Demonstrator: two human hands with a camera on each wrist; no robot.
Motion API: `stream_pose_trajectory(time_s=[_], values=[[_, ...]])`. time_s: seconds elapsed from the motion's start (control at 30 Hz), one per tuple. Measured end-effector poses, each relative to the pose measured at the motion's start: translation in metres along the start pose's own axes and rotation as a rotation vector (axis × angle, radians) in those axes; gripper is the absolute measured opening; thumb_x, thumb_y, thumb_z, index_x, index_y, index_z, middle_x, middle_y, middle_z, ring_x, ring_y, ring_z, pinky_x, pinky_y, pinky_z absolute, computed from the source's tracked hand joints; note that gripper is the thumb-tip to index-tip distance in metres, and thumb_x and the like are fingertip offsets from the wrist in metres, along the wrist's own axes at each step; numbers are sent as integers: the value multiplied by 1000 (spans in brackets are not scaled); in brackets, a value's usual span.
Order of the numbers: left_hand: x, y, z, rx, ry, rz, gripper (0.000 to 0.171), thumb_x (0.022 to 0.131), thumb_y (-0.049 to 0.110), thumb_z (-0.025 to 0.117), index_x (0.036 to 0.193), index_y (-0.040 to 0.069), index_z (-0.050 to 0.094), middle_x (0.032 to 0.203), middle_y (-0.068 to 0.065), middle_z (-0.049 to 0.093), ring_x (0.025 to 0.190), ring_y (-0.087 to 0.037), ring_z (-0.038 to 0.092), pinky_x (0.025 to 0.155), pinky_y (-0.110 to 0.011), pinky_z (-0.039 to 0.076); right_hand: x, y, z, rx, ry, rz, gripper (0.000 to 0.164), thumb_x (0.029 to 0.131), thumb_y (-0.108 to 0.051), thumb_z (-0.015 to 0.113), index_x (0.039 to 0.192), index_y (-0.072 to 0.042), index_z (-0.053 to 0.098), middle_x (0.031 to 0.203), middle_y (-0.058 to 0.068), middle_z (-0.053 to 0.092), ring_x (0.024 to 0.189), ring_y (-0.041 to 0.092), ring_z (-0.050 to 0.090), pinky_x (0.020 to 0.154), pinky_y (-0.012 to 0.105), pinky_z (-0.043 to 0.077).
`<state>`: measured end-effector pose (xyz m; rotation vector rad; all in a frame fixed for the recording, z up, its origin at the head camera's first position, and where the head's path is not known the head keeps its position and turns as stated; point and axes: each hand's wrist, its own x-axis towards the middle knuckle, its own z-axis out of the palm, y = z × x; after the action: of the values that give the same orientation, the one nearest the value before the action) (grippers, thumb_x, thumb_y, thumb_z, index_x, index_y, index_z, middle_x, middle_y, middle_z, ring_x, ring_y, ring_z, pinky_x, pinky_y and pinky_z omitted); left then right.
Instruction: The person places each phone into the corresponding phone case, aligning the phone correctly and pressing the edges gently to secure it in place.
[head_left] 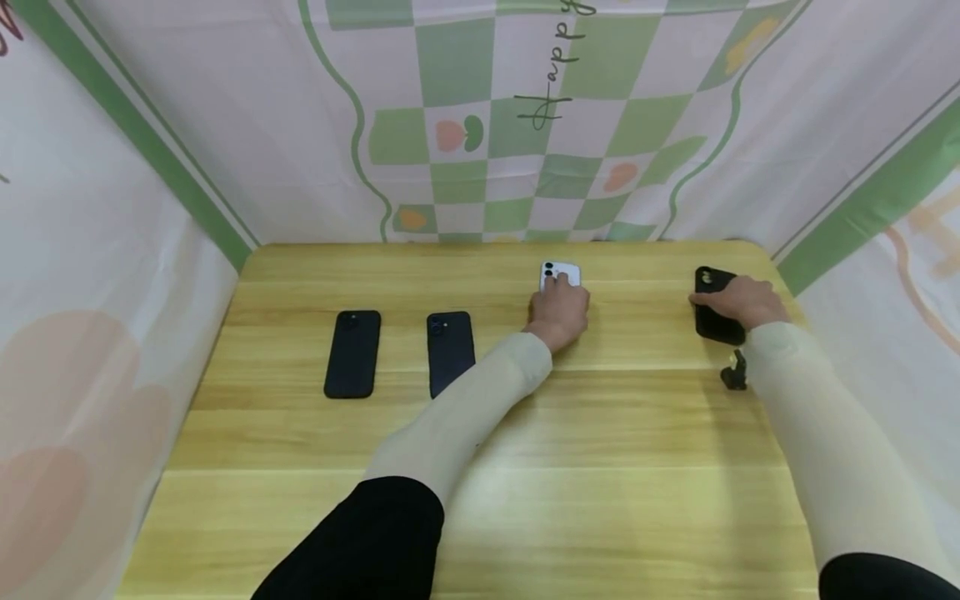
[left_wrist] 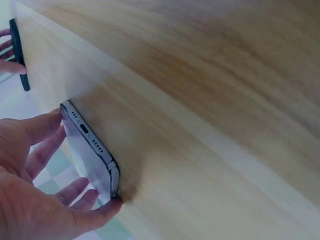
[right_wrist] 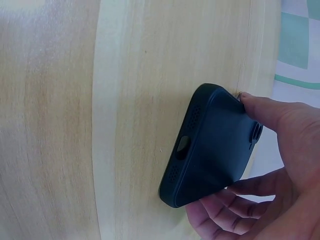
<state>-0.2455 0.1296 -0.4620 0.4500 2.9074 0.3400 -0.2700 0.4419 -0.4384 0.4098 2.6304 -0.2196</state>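
Left hand [head_left: 558, 314] grips white phone [head_left: 572, 273] across its width near the table's [head_left: 637, 433] far edge; right hand [head_left: 752, 302] likewise holds black case [head_left: 714, 324], well to the phone's right, both long axes roughly front-to-back, each hand nearest its own item.

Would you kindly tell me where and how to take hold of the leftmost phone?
By its two long edges near the middle, coming from above, I'd suggest: the leftmost phone lies flat, back up, long edges running near to far, with bare tabletop beside both. Using the left hand means first releasing the white phone.
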Motion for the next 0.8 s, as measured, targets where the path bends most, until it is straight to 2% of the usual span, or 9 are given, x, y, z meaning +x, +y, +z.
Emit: stream_pose_trajectory(time_s=[0.07,0.17,0.3,0.4,0.5,0.63,0.7,0.8], values=[[1,0,1,-35,7,-20,25,103,24,68,127,27,73,137,-7,55,125,-24,51,93,-40,57,0,1,0,6,2,-1,119,96,-77,49,145,31,31,146,61,17,126,71,38,98,69,51],[3,0,3,-111,30,-81,53,99,25,74,149,25,56,149,-11,47,137,-27,45,104,-42,54,0,2,1,14,2,-9,120,96,-78,50,145,30,31,148,60,16,126,72,38,98,70,51],[8,-1,7,-176,31,-215,100,94,51,77,168,18,18,167,-17,29,153,-30,31,121,-43,42,0,3,2,22,5,-17,121,95,-79,50,146,30,31,148,60,14,127,73,36,98,71,51],[11,-1,10,-135,-13,-295,122,90,71,71,170,13,0,171,-17,22,158,-28,25,127,-39,33,-1,3,2,25,7,-17,121,95,-79,49,146,29,31,148,60,15,126,72,38,98,71,51],[13,-2,12,-85,-46,-316,124,90,74,68,170,9,-1,171,-15,24,157,-26,27,127,-37,31,-1,2,2,24,14,-21,118,96,-78,49,145,29,34,147,59,21,124,71,42,95,69,53],[13,-2,12,-78,-18,-301,118,91,69,71,169,6,9,167,-13,34,153,-24,34,124,-34,36,-1,1,2,24,36,-20,114,97,-76,49,142,29,40,145,59,26,118,69,49,85,65,57],[12,-1,11,-93,6,-294,113,93,62,73,169,4,12,165,-13,38,151,-24,36,122,-34,38,0,1,2,23,38,-16,113,97,-76,50,140,29,42,144,59,27,113,67,54,80,62,58],[11,2,9,-129,31,-297,102,95,45,74,167,2,16,162,-15,42,150,-26,38,122,-35,39,-1,2,2,21,29,-9,114,97,-76,50,141,29,41,144,59,27,112,66,54,79,61,58]])
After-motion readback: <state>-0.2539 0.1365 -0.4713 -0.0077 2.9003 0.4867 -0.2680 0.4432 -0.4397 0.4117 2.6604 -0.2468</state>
